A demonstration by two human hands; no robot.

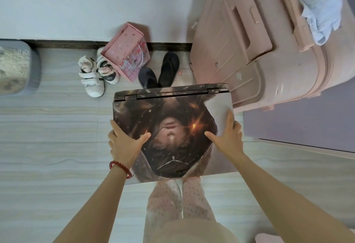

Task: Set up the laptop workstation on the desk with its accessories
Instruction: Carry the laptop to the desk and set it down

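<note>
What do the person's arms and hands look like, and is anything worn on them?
Both forearms are bare, with no sleeves in view. The left hand has a bracelet of round red beads at its wrist. The right hand shows no ring, watch or glove.

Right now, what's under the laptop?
The closed laptop is held up by the left hand and right hand. Below it: pale floor, the person's patterned trousers, black shoe toes. Anything directly beneath is covered.
</note>
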